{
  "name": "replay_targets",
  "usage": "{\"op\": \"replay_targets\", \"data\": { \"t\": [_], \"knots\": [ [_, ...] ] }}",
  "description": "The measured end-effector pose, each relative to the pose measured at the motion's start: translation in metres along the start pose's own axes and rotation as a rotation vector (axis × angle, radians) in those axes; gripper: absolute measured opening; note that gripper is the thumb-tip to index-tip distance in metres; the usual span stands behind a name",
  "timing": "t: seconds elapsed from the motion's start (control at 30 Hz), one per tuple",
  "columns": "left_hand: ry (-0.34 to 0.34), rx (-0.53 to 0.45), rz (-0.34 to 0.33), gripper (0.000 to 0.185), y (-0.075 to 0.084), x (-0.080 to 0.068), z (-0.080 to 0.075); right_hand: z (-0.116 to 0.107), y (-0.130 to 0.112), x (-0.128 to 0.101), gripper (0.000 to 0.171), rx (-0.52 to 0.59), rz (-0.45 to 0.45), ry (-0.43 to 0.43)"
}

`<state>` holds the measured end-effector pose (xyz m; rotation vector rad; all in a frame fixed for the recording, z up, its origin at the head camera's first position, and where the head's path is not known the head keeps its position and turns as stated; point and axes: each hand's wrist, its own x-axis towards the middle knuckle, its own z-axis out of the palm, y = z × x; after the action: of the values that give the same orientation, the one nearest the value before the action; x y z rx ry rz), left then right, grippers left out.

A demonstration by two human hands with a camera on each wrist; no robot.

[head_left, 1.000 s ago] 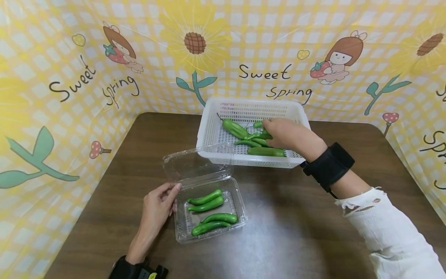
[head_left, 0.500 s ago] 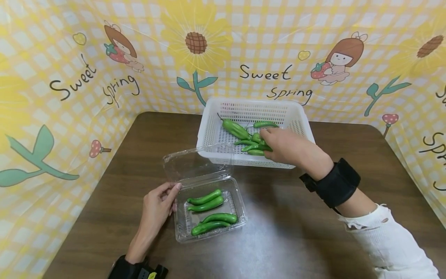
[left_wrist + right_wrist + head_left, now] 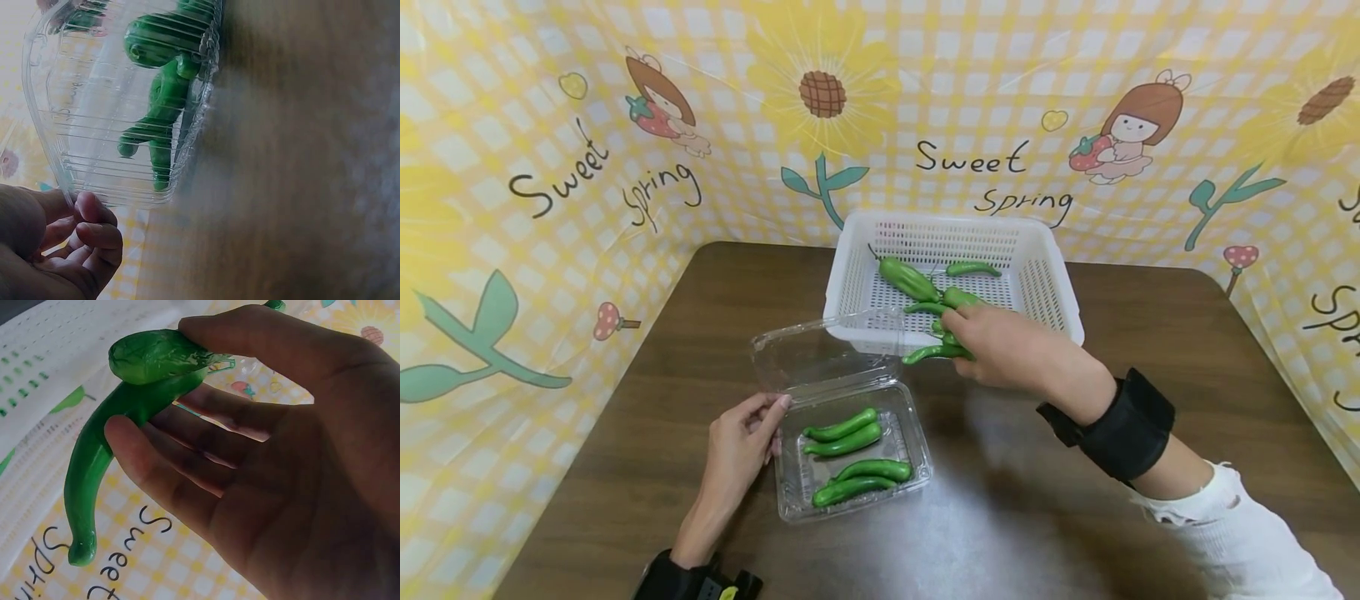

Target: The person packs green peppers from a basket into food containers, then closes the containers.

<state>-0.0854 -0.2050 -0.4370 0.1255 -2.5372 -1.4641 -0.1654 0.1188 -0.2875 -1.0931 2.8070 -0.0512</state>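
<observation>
My right hand point(image 3: 992, 346) pinches a curved green pepper point(image 3: 932, 353) by its stem end, just in front of the white basket point(image 3: 852, 275); the right wrist view shows the held pepper point(image 3: 106, 456) between thumb and fingers. More green peppers point(image 3: 910, 279) lie in the basket. My left hand point(image 3: 741, 446) rests with curled fingers against the left rim of a clear plastic clamshell box point(image 3: 790, 492), its lid point(image 3: 820, 350) open toward the basket. Several green peppers point(image 3: 842, 425) lie inside the box; the left wrist view shows the boxed peppers point(image 3: 162, 119) through its ribbed wall.
The brown table point(image 3: 1037, 517) has bare surface to the right of the box and along the front. A yellow checked "Sweet Spring" backdrop point(image 3: 970, 158) walls the table on three sides. A black wrist strap point(image 3: 1116, 425) sits on my right forearm.
My right hand has come out of the basket toward me, carrying one pepper over the front rim. The left hand and the box have stayed put.
</observation>
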Motion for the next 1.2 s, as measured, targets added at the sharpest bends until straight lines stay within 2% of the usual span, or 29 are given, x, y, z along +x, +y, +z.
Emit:
{"op": "replay_targets", "data": {
  "t": [0.1, 0.4, 0.67, 0.8, 1.2],
  "knots": [
    [0.001, 0.003, 0.000, 0.026, 0.000, 0.000, 0.000, 0.000, -0.006, -0.002, 0.029, -0.001, -0.011, -0.019],
    [-0.003, -0.005, -0.011, 0.026, 0.000, -0.001, 0.000, 0.006, -0.035, -0.012, 0.030, -0.036, -0.083, 0.002],
    [-0.007, 0.001, -0.017, 0.027, 0.001, -0.002, 0.000, 0.014, -0.054, -0.010, 0.041, -0.009, -0.071, -0.108],
    [-0.010, 0.003, -0.023, 0.028, 0.000, -0.002, 0.001, 0.020, -0.062, -0.005, 0.041, -0.043, -0.111, -0.130],
    [-0.005, -0.005, -0.001, 0.026, 0.000, -0.001, 0.001, 0.035, -0.084, 0.008, 0.040, -0.151, -0.255, -0.107]
  ]
}}
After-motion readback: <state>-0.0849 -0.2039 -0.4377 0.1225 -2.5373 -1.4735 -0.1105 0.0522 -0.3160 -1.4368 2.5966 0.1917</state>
